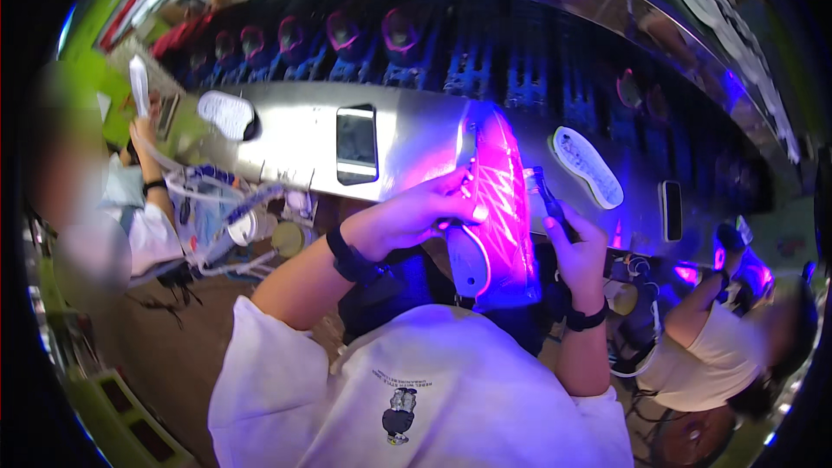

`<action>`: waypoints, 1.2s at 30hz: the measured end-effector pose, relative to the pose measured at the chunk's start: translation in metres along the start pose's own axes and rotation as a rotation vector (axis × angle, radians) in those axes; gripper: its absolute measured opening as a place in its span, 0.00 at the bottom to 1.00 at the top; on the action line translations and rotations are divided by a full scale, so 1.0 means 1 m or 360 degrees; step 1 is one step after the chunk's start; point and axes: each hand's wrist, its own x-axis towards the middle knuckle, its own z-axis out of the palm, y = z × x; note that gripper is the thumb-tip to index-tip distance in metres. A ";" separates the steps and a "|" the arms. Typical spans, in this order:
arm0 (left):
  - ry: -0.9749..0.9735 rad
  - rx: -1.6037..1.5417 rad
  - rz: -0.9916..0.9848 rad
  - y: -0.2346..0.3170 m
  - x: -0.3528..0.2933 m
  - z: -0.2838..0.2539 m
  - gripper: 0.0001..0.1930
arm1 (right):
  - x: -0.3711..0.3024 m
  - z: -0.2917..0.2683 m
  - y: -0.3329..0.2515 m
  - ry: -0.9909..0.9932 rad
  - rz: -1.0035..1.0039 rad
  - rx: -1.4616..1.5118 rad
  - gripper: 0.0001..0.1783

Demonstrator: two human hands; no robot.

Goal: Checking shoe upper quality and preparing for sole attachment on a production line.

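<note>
My left hand (446, 199) is closed round the near left side of a shoe upper (503, 208), which glows pink and purple under violet light. The upper stands tilted in front of my chest, toe pointing away, its heel part nearest me. In my right hand (579, 247) I grip a slim dark-handled brush (548, 195). Its tip is at the upper's right side; whether it touches I cannot tell. Right of the upper, a pale shoe sole (588, 166) lies on the metal table (407, 130).
A dark slatted conveyor (485, 43) runs behind the table, with several pink-lit shoe parts (342, 35) along it. A phone (357, 145) and a white sole (227, 114) lie to the left; another phone (671, 211) lies right. Co-workers (156, 225) sit on both sides.
</note>
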 end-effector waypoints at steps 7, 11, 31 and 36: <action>0.0640 0.2287 0.1159 0.024 0.023 0.029 0.46 | -0.024 -0.043 0.026 -0.0150 0.0136 0.0291 0.16; 0.0498 0.2995 0.1684 0.030 0.036 0.021 0.38 | -0.046 -0.079 0.001 0.0054 0.0190 0.0399 0.19; 0.0035 0.3307 0.2241 0.035 0.041 0.037 0.26 | -0.036 -0.088 -0.021 -0.0185 -0.0418 0.0055 0.19; 0.0054 0.3315 0.1271 0.065 0.078 0.025 0.33 | -0.038 -0.084 0.034 -0.0106 0.0171 0.0455 0.25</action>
